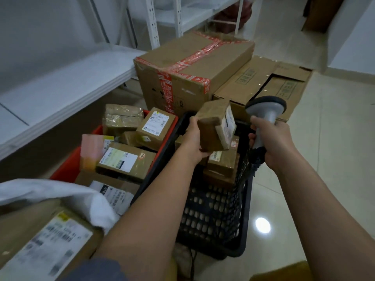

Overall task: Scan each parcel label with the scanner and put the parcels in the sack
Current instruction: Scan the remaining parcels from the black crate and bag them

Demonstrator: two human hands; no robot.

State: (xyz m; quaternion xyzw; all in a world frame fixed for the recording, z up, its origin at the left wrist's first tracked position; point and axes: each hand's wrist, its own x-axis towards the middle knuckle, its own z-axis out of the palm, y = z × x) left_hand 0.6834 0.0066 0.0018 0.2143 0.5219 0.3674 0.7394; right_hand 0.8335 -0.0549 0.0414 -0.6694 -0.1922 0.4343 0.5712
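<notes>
Two crates sit side by side on a glossy tiled floor [304, 199], beside white metal shelving [60, 78]. Behind them: a big corrugated carton [188, 72], boxy, banded with red printed tape, next to a flattened cardboard box [263, 82] with green stamps.

White woven sack [60, 195], soft and crumpled, lower left, mouth slumped over a brown box with a printed label [46, 240], blurred.

Red plastic crate [67, 169], solid-walled, heaped with small brown parcels wrapped in shiny clear tape, most with white labels up; one pink-and-orange packet [91, 153] stands among them.

Black plastic crate [213, 216], lattice-sided, holds a few more taped parcels at its far end.

Left hand [194, 138] grips a small rectangular parcel [213, 128] above the black crate, thumb on top, fingers curled beneath. Parcel tilted, its white label on the right-hand face, turned toward the scanner.

Right hand [274, 142] is wrapped round the handle of a grey scanner [265, 110], smooth plastic with a dark rubbery rim on its rounded head, held just right of the parcel; a dark coiled cord hangs below the fist.
</notes>
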